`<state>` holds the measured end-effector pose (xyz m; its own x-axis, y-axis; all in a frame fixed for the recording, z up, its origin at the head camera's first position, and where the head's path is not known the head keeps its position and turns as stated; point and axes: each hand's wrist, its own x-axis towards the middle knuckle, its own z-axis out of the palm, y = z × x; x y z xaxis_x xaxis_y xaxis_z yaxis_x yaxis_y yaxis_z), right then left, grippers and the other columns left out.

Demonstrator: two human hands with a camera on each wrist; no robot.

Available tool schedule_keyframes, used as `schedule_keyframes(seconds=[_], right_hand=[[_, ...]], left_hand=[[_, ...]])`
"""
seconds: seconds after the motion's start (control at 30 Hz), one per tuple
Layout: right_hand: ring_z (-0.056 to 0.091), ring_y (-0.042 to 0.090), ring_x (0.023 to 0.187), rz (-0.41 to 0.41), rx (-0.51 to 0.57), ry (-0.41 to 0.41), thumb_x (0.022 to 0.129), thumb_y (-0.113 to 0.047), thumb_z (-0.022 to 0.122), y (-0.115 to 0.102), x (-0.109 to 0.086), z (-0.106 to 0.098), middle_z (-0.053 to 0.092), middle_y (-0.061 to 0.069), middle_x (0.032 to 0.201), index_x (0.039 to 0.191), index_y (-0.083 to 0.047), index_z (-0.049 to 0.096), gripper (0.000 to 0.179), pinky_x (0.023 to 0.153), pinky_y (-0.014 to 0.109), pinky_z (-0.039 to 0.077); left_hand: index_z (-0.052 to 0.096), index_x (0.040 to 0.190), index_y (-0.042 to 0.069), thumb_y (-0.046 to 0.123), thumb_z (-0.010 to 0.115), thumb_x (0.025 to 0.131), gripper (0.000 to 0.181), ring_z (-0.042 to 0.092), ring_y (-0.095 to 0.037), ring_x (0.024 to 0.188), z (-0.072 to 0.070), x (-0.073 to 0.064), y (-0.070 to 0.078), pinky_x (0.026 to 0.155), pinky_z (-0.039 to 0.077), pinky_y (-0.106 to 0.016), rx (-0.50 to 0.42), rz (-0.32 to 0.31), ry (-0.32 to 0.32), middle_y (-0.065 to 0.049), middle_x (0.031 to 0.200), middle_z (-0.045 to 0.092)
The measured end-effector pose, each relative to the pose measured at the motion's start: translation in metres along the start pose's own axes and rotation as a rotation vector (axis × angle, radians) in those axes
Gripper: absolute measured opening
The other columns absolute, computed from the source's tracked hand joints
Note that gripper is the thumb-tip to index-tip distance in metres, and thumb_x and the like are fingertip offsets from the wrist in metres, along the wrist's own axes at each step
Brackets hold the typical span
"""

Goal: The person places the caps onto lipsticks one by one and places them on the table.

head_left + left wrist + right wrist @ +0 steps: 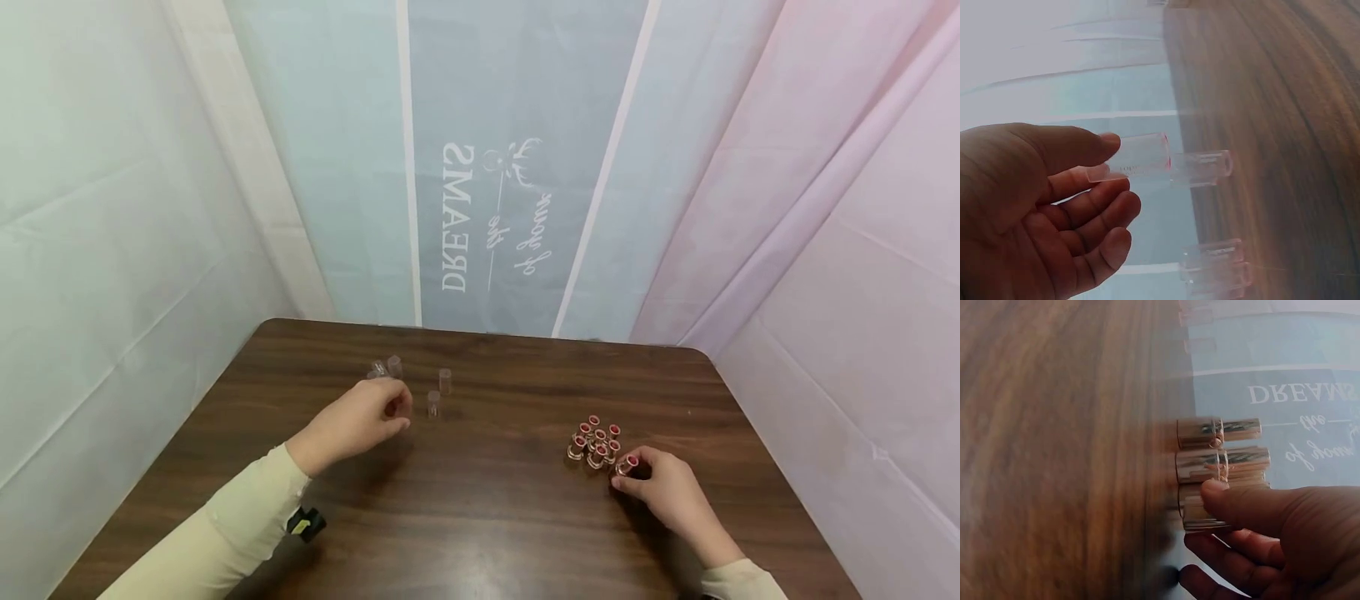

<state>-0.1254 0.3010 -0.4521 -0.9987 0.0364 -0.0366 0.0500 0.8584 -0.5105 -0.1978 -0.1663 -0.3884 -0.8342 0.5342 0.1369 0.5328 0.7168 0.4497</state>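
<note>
In the left wrist view, my left hand [1054,206] pinches a clear lipstick cap [1144,153] with faint lettering between thumb and finger. The head view has this left hand [363,421] over the left half of the table, close to several other clear caps [394,366]. On the right, my right hand [671,487] grips a gold lipstick tube [627,465] with a red top, thumb on its near side. Right beside it stand several more gold lipstick tubes [598,442], upright in a tight cluster. The right wrist view shows the thumb pressed against the gold base [1200,515].
Two clear caps [445,381] stand apart from the others, right of my left hand. The dark wooden table [487,508] ends at a back edge against a printed curtain [510,208]. Pale curtains [862,333] hang along both sides.
</note>
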Motion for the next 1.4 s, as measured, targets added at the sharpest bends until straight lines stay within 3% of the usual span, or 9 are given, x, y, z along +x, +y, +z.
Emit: schedule_keyframes(seconds=[0.13, 0.3, 0.57, 0.7, 0.83, 1.0, 1.2, 1.4], right_hand=[[0.061, 0.016, 0.08, -0.025, -0.01, 0.059, 0.085, -0.033, 0.084, -0.001, 0.0, -0.01, 0.07, -0.001, 0.088, 0.098, -0.01, 0.069, 0.03, 0.071, 0.036, 0.049], [0.067, 0.022, 0.088, -0.05, 0.022, 0.138, 0.09, -0.026, 0.08, -0.01, 0.002, -0.028, 0.072, 0.006, 0.095, 0.108, -0.003, 0.067, 0.032, 0.074, 0.037, 0.053], [0.067, 0.021, 0.09, -0.149, 0.169, 0.246, 0.092, -0.022, 0.079, -0.063, 0.013, -0.043, 0.071, 0.009, 0.1, 0.108, -0.005, 0.065, 0.027, 0.073, 0.026, 0.054], [0.067, 0.016, 0.085, -0.188, 0.259, 0.225, 0.089, -0.023, 0.082, -0.091, 0.013, -0.032, 0.071, 0.005, 0.094, 0.099, -0.007, 0.066, 0.025, 0.072, 0.023, 0.054], [0.065, 0.011, 0.08, -0.245, 0.282, 0.192, 0.085, -0.025, 0.085, -0.117, 0.015, -0.016, 0.07, -0.001, 0.089, 0.093, -0.013, 0.067, 0.023, 0.07, 0.024, 0.054], [0.064, 0.012, 0.08, -0.252, 0.336, 0.095, 0.085, -0.024, 0.086, -0.144, 0.02, 0.003, 0.07, -0.006, 0.092, 0.103, -0.014, 0.07, 0.026, 0.07, 0.025, 0.054], [0.061, 0.013, 0.078, -0.213, 0.394, 0.056, 0.081, -0.016, 0.088, -0.16, 0.026, 0.019, 0.068, -0.005, 0.088, 0.103, -0.015, 0.07, 0.029, 0.069, 0.026, 0.052], [0.06, 0.014, 0.074, -0.224, 0.38, 0.045, 0.081, -0.022, 0.088, -0.162, 0.028, 0.029, 0.067, -0.007, 0.082, 0.095, -0.019, 0.07, 0.023, 0.064, 0.027, 0.051]], left_hand=[[0.064, 0.096, 0.017, 0.014, 0.08, 0.089, 0.017, 0.057, -0.012, 0.081, -0.004, 0.003, 0.003, 0.072, 0.049, -0.029, -0.039, 0.002, 0.004, 0.01, 0.086, 0.059], [0.065, 0.097, 0.017, 0.015, 0.08, 0.09, 0.016, 0.06, -0.014, 0.084, -0.007, 0.004, 0.005, 0.074, 0.051, -0.03, -0.067, 0.006, -0.006, 0.011, 0.088, 0.06], [0.067, 0.099, 0.016, 0.013, 0.081, 0.089, 0.017, 0.06, -0.01, 0.086, -0.015, 0.001, 0.012, 0.078, 0.054, -0.033, -0.092, 0.0, 0.01, 0.01, 0.091, 0.062], [0.067, 0.099, 0.015, 0.013, 0.08, 0.089, 0.017, 0.062, -0.012, 0.086, -0.015, 0.002, 0.017, 0.078, 0.056, -0.036, -0.112, 0.012, -0.014, 0.01, 0.091, 0.063], [0.066, 0.097, 0.015, 0.012, 0.08, 0.09, 0.016, 0.062, -0.012, 0.086, -0.02, 0.008, 0.023, 0.077, 0.056, -0.032, -0.092, 0.059, -0.013, 0.009, 0.091, 0.063], [0.066, 0.096, 0.016, 0.012, 0.08, 0.089, 0.017, 0.062, -0.013, 0.086, -0.031, 0.014, 0.033, 0.077, 0.054, -0.029, -0.093, 0.08, 0.0, 0.008, 0.091, 0.063], [0.066, 0.096, 0.014, 0.01, 0.081, 0.088, 0.017, 0.063, -0.01, 0.085, -0.037, 0.021, 0.044, 0.077, 0.055, -0.03, -0.135, 0.107, -0.003, 0.008, 0.091, 0.065], [0.065, 0.095, 0.014, 0.011, 0.081, 0.088, 0.018, 0.062, -0.005, 0.082, -0.035, 0.024, 0.049, 0.078, 0.057, -0.034, -0.155, 0.098, -0.009, 0.008, 0.089, 0.066]])
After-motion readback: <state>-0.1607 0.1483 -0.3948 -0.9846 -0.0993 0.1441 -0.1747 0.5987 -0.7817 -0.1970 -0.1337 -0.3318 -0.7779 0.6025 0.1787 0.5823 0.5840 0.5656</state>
